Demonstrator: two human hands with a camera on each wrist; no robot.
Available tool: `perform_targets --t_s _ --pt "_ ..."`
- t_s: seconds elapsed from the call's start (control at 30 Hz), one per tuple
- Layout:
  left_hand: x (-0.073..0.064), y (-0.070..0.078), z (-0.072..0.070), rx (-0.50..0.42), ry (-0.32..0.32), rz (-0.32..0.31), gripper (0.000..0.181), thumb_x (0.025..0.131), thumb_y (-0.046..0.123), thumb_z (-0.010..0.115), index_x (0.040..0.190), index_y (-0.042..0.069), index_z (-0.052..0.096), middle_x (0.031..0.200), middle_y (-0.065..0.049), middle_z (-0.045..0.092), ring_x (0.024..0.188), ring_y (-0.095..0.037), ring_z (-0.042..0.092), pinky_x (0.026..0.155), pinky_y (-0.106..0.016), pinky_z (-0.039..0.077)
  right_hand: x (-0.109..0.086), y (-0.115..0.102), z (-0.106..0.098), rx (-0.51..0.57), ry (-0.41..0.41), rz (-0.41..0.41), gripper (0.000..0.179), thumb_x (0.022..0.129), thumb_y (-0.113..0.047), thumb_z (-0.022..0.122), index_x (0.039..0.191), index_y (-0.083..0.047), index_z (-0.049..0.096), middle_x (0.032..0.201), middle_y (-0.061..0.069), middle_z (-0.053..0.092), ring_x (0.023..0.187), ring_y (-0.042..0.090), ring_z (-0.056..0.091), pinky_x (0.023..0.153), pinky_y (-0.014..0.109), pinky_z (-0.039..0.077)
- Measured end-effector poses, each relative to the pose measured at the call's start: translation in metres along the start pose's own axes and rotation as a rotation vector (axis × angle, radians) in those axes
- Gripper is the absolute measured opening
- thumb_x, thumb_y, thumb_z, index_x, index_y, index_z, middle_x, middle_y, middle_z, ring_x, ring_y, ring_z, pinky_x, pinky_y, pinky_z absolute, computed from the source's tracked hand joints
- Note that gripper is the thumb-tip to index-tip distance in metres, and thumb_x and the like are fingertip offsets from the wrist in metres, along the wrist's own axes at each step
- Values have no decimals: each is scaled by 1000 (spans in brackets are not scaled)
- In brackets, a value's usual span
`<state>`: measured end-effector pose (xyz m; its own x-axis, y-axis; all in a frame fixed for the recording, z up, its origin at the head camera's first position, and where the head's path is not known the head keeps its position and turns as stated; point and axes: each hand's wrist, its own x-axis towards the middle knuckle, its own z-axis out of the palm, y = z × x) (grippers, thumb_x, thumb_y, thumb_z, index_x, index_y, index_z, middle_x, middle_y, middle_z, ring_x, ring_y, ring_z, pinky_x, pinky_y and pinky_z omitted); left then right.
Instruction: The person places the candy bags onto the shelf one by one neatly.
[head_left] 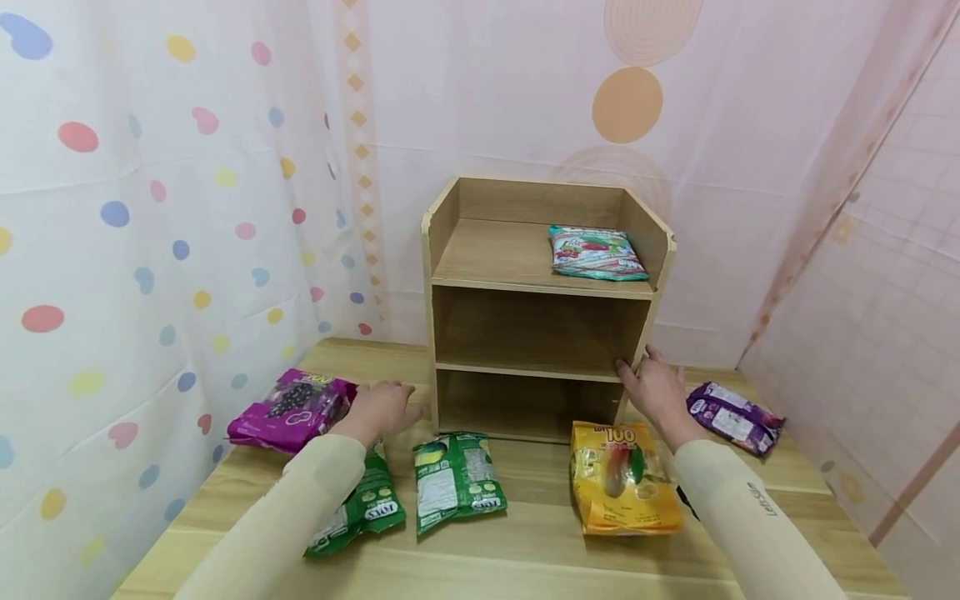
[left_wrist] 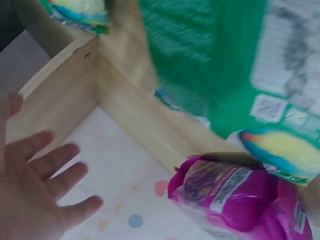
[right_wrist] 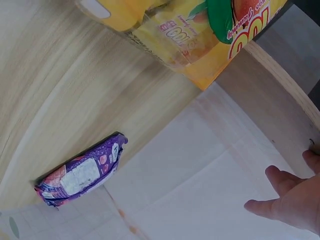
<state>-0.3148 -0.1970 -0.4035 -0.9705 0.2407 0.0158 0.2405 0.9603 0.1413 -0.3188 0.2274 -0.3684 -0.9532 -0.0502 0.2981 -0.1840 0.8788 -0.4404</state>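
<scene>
A small wooden shelf (head_left: 540,289) with three levels stands at the back of the table. My left hand (head_left: 381,408) is to the left of the shelf, beside a purple grape-printed bag (head_left: 300,408); its fingers look spread and hold nothing in the left wrist view. At the shelf's right side is my right hand (head_left: 656,387), thumb at the front edge and other fingers extended along the outside. A teal snack bag (head_left: 596,252) lies on the top level, at the right. In front of the right side stands a yellow mango-printed bag (head_left: 626,479).
Two green bags lie on the table: one (head_left: 457,483) before the shelf, another (head_left: 375,492) partly behind my left forearm. A dark purple packet (head_left: 735,418) lies right of my right hand. Patterned curtains (head_left: 150,208) enclose the table (head_left: 525,558).
</scene>
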Motion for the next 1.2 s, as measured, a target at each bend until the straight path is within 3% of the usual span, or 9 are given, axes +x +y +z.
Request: perform_targets --t_s 0.1,0.2,0.4,0.5,0.63,0.77,0.87,1.03,1.2 --pt "-5 1 9 -57 -137 -57 57 94 47 62 127 1 64 126 -22 63 116 -43 58 100 -60 41 0 0 0 5 -11 5 54 106 -34 40 105 12 67 147 32 39 145 40 23 109 71 6" --pt "-10 4 17 -52 -229 -71 66 90 56 64 125 1 66 125 -21 64 116 -42 57 99 -59 42 1 0 -1 0 -16 9 54 106 -34 40 100 11 68 147 33 38 145 41 23 109 72 5" --pt "-14 13 36 0 -312 -29 73 84 62 67 127 4 66 133 -21 58 131 -45 42 108 -66 25 0 4 0 -4 -22 27 53 106 -34 40 95 10 68 149 33 35 144 43 24 108 73 4" --pt "-12 16 42 -40 -301 -7 69 83 56 73 126 3 66 131 -21 59 130 -45 43 108 -65 26 0 5 2 -6 -30 36 52 105 -34 41 92 9 67 150 34 33 143 45 25 108 73 4" --pt "-7 18 45 -89 -246 12 66 79 49 80 121 0 64 120 -19 62 118 -42 52 102 -59 38 1 4 2 -3 -22 35 52 105 -34 40 93 9 66 150 34 33 143 45 25 109 72 4" --pt "-1 17 44 -171 -200 16 56 81 37 82 117 0 62 111 -16 64 108 -38 59 95 -54 45 3 2 1 -2 -23 37 53 106 -35 40 101 12 66 151 33 32 143 45 25 109 72 5" --pt "1 16 41 -270 -192 18 51 85 29 79 121 -1 60 115 -16 64 109 -36 59 96 -53 45 3 0 0 0 -32 38 54 106 -35 40 111 13 65 152 33 30 143 45 24 109 72 4" --pt "4 17 24 -424 -159 79 39 88 15 75 119 -2 59 114 -15 63 106 -31 59 93 -51 47 3 -1 0 7 -21 33 54 106 -34 40 120 14 62 151 33 32 144 44 24 108 73 4" --pt "9 21 -3 -532 -99 154 17 89 9 72 102 4 62 86 -5 62 76 -23 57 73 -39 50 2 -1 -1 -7 -20 35 53 106 -35 40 100 10 68 149 33 36 143 44 27 107 74 7"
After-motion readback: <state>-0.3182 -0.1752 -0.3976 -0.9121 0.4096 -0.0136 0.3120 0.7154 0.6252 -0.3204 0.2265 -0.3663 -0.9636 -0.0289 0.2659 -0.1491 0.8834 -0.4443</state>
